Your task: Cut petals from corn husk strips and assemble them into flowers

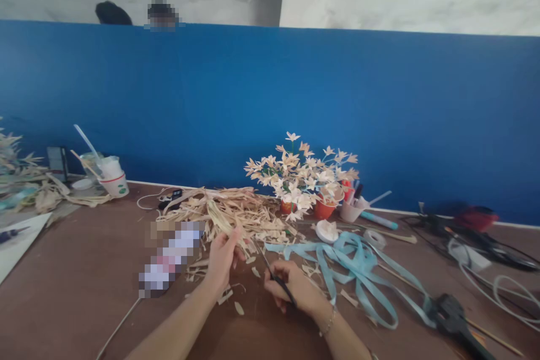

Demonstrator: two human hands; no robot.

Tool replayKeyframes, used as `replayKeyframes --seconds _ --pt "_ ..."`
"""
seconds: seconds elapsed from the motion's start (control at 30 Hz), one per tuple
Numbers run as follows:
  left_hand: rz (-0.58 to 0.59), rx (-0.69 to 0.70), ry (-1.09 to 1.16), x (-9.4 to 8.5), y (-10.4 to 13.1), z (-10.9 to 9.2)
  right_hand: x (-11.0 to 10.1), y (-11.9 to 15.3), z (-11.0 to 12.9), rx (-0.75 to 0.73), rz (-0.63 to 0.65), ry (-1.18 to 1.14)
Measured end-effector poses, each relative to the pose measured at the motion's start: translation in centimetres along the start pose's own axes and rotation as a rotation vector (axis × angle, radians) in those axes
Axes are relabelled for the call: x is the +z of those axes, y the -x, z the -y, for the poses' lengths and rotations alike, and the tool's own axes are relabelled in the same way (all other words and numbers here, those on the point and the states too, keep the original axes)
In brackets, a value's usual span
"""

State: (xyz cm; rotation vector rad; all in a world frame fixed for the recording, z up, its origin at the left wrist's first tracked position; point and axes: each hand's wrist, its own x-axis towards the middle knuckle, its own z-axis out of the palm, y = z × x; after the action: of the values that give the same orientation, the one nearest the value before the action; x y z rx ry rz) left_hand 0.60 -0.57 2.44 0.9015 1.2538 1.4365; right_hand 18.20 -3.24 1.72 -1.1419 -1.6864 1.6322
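Note:
My left hand (223,259) pinches a long pale strip of dried husk (220,218), which stands up from the fingers over a heap of similar dry strips (259,216). In my right hand (293,284) is a pair of scissors (283,288), the blades pointing up and left toward the left hand. Whether the blades are apart I cannot tell. Small cut husk scraps (239,308) lie on the brown table (257,332) around both hands. Behind the heap stand pale star-shaped flowers (291,171) on green stems.
Light blue ribbon (358,264) lies in loops to the right, near a black tool (453,315) and tangled cables (498,287). A pixelated phone-like object (171,261) with a cord is at left. Cups (115,184) stand before the blue partition (211,101), with a person's head (162,14) beyond.

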Motion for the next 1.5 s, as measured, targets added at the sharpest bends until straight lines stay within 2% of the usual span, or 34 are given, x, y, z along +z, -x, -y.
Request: replayKeyframes --seconds 0.13,0.2,0.4,0.57,0.7,0.8,0.97,1.07,1.3,1.5 --pt "0.09 -0.028 -0.106 0.3 0.3 0.7 0.5 -0.7 -0.3 -0.076 -0.254 -0.074" --pt "0.144 -0.06 -0.152 0.5 0.7 0.9 0.8 -0.9 -0.3 -0.068 -0.319 -0.078" --pt "0.34 -0.151 -0.269 0.8 1.3 0.8 1.1 -1.1 -0.1 -0.053 -0.331 -0.098" --pt "0.481 -0.165 -0.111 0.4 1.0 0.2 0.9 -0.9 0.2 -0.033 -0.396 -0.182" --pt "0.525 -0.182 -0.005 0.2 0.9 0.0 0.8 -0.6 0.7 -0.047 -0.397 -0.179" --pt "0.467 -0.202 0.033 0.3 0.7 0.0 0.7 -0.6 0.8 -0.054 -0.398 -0.174" --pt "0.169 -0.143 0.142 0.3 0.5 -0.1 0.6 -0.8 0.2 -0.084 -0.307 -0.183" --pt "0.063 -0.115 0.261 0.3 0.3 -0.4 0.8 -0.9 -0.2 -0.051 -0.239 -0.154" --pt "-0.097 -0.06 0.341 0.5 0.4 -0.2 1.8 -0.9 -1.0 0.05 -0.091 -0.064" --pt "-0.108 -0.079 0.306 1.1 1.1 -0.1 2.6 -0.8 -0.6 0.074 -0.015 -0.058"
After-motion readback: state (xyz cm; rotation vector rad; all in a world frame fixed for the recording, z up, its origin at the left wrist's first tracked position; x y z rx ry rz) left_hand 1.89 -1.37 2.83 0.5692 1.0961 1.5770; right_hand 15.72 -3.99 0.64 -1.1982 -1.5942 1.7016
